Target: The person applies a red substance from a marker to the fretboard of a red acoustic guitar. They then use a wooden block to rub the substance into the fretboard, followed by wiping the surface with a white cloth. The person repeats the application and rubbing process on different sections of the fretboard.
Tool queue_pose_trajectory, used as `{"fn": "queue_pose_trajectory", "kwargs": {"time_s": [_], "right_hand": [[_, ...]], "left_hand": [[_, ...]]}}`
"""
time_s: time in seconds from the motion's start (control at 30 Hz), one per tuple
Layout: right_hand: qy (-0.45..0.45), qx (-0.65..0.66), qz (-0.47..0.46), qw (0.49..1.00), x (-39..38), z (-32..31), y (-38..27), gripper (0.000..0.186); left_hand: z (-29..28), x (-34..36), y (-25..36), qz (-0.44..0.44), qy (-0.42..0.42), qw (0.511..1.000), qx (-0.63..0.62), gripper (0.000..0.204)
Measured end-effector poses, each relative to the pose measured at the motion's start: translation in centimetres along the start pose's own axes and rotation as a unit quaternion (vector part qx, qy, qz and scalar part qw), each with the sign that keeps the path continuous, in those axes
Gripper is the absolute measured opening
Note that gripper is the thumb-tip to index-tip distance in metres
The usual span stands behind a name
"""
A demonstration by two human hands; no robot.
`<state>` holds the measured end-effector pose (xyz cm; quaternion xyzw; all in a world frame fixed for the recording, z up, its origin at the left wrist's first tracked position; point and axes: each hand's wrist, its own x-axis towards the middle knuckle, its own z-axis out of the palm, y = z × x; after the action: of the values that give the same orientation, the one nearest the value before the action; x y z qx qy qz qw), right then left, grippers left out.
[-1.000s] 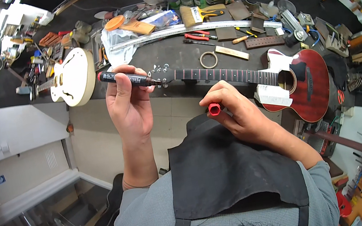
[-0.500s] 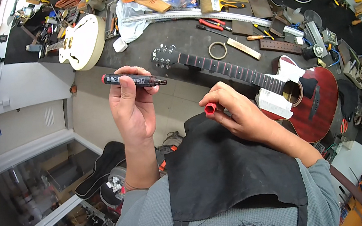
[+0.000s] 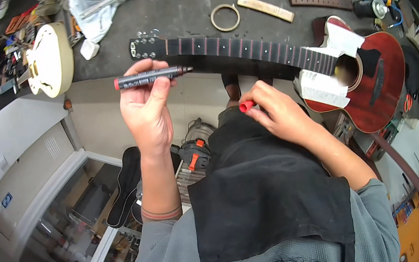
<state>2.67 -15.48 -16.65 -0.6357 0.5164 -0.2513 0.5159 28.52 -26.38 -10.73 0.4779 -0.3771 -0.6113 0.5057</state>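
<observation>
Uncapped marker in the left hand, its red cap in the right hand

The dark desk stretches beyond both hands. On it lies a dark red acoustic guitar, its headstock beyond the left hand, its fretboard slanting past the right hand and its body off to that hand's right. Well to the left of the left hand is a cream guitar with curved sound holes. White sheets cover the red guitar's top on both sides of the fretboard's end, to the right of the right hand. Past the neck, beyond the right hand, sit a pale wooden strip and, just beside its left end, a tan ring.

The left hand is clamped on the black marker, thumb against fingers, the bare tip pointing toward the right-hand side. The right hand, apart from the left and nearer the apron, pinches the small cap, its hollow end facing left.
</observation>
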Motion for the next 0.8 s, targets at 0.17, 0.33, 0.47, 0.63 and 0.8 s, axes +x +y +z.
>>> {"fn": "queue_pose_trajectory", "kwargs": {"time_s": [0.17,0.33,0.47,0.63,0.8], "right_hand": [[0.013,-0.026,0.072,0.997,1.8,4.1,6.4,0.022],[0.044,-0.085,0.075,0.993,4.2,6.6,11.1,0.018],[0.058,-0.04,0.109,0.992,5.5,7.8,13.3,0.016],[0.052,-0.029,0.119,0.991,5.7,8.3,14.4,0.022],[0.057,-0.028,0.135,0.989,5.5,8.5,14.6,0.026]], "left_hand": [[-1.2,3.8,-5.8,0.07,-0.05,0.986,0.143,0.049],[-1.5,6.3,-10.2,0.172,-0.15,0.942,0.246,0.057],[-1.8,7.9,-12.3,0.239,-0.204,0.901,0.299,0.058],[-1.1,8.9,-12.7,0.266,-0.256,0.865,0.34,0.06],[-0.7,9.2,-12.5,0.255,-0.277,0.85,0.369,0.063]]}}
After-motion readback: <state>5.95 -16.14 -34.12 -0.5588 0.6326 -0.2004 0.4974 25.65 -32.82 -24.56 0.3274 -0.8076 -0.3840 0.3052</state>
